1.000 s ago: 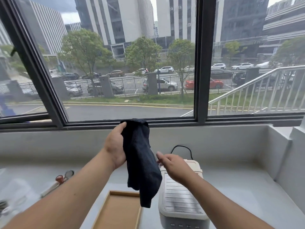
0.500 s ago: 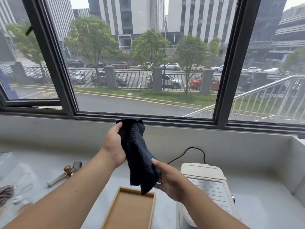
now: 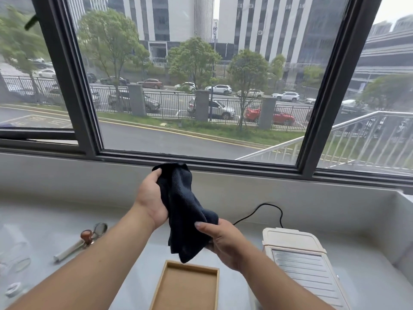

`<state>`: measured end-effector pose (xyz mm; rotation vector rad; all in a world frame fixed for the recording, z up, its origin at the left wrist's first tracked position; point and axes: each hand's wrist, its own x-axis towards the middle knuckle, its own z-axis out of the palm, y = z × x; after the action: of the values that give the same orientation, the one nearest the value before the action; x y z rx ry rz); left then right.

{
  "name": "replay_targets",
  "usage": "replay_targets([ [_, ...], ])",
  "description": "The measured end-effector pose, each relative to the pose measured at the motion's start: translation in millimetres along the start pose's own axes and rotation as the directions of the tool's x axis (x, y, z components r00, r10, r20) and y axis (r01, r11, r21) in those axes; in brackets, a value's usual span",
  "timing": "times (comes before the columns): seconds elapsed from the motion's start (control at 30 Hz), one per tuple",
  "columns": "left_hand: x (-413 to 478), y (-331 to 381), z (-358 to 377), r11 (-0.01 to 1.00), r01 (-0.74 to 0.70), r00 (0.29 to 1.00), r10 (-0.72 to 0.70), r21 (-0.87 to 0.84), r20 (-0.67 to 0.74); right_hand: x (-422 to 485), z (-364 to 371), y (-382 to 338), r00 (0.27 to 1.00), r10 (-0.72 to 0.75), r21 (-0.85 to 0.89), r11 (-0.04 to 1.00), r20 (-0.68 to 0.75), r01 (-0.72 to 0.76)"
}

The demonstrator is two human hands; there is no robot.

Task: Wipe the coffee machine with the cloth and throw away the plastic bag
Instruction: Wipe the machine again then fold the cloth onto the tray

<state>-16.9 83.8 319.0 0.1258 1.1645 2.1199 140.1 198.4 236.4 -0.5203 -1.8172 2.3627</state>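
A dark navy cloth [image 3: 182, 204] hangs in the air above the counter, held at both ends. My left hand [image 3: 150, 198] grips its top edge, and my right hand [image 3: 221, 240] pinches its lower part. The cream coffee machine [image 3: 301, 262] stands at the lower right, just right of my right hand, its ribbed top facing up. A clear plastic bag [image 3: 13, 249] lies blurred at the far left of the counter.
A shallow wooden tray [image 3: 185, 285] sits below the cloth. A coffee tamper and small tools [image 3: 86, 238] lie on the grey counter [image 3: 223, 291] to the left. A black power cord [image 3: 266, 209] loops behind the machine. The window ledge wall rises behind.
My right hand has taken hold of the cloth's lower part and bunched it upward. The view has swung left, so the coffee machine now sits further right.
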Motion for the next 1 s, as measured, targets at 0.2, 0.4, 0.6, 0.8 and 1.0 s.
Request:
replay_targets([
  [0.2,20,10,-40,0.985,0.108,0.994,-0.109,0.134,0.006,20,-7,-22,0.993,-0.051,0.133,0.989,-0.105,0.064],
  [0.4,41,9,-76,0.914,0.070,0.994,-0.098,0.399,0.050,41,-7,-40,0.974,-0.034,0.061,0.997,-0.225,0.049],
  [0.6,57,17,-103,0.860,0.153,0.979,-0.198,0.487,0.042,48,-11,-50,0.970,-0.036,0.131,0.989,-0.239,0.069],
  [0.8,66,20,-124,0.802,0.191,0.946,-0.305,0.566,0.113,55,-1,-51,0.973,-0.057,0.188,0.977,-0.224,0.100],
  [1.0,74,14,-128,0.914,0.158,0.913,-0.279,0.373,0.298,60,13,-54,0.973,-0.077,0.173,0.978,-0.217,0.116],
])
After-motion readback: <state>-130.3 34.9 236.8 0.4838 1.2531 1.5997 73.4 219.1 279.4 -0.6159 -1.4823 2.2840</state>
